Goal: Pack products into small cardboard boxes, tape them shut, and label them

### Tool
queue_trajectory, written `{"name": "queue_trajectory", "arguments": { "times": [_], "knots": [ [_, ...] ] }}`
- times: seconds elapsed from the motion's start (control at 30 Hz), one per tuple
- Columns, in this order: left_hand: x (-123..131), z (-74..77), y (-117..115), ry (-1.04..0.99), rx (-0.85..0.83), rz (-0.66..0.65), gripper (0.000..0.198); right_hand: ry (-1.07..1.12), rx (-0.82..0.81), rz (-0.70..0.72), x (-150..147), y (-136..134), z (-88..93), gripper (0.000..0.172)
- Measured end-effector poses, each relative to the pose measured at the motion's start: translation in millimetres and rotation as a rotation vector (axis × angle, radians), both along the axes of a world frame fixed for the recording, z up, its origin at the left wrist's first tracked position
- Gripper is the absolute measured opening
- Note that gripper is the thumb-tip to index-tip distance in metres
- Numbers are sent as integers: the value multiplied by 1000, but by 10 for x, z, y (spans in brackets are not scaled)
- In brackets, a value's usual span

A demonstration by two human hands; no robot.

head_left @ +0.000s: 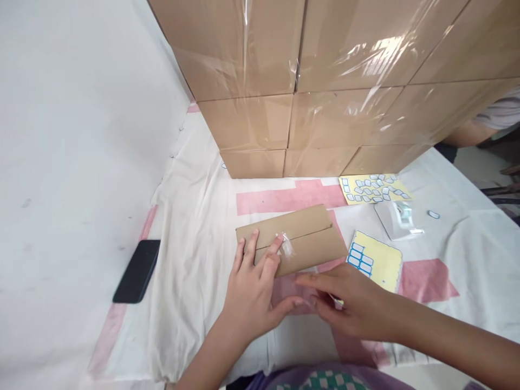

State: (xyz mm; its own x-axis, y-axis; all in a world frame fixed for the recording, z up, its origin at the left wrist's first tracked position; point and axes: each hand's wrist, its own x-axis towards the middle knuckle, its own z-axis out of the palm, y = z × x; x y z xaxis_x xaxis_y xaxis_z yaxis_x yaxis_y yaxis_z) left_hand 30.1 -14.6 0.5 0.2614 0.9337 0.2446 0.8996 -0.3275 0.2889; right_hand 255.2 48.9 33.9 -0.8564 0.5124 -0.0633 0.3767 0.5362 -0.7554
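A small flat cardboard box (300, 230) lies at a slant on the cloth-covered table, its flaps meeting along a seam. A short piece of clear tape (287, 246) bridges that seam. My left hand (254, 287) rests on the box's left half, fingers spread, thumb pointing toward my other hand. Close to the box's near edge is my right hand (353, 298), index finger stretched out and the other fingers curled in. A faint see-through strip, apparently clear tape, shows between its fingertips and my left thumb; its outline is hard to make out.
Stacked cartons in clear film (292, 119) stand behind the box. To the right are a white tape dispenser (398, 219), a yellow label sheet (376, 188), a yellow card with blue-edged labels (382, 260) and a loose label (433, 214). A black phone (137, 271) lies left. Another person's arm (467, 132) shows far right.
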Motion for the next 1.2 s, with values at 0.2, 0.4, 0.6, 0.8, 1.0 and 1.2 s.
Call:
{"name": "queue_trajectory", "arguments": {
  "times": [0.2,0.4,0.6,0.8,1.0,1.2],
  "knots": [
    [12,4,0,22,9,-6,59,163,-102,-74,63,-92,-110,28],
    [38,4,-4,16,17,11,61,184,409,-58,90,14,-111,21],
    [51,-16,-10,50,29,20,82,32,794,-49,-27,516,87,28],
    [46,-38,-4,67,59,6,93,-34,789,118,-244,774,89,33],
    [48,-56,-6,68,75,16,92,0,832,233,-226,786,-27,28],
    [53,-60,-3,51,72,20,72,-72,959,330,-198,766,-49,30]
  ]
}}
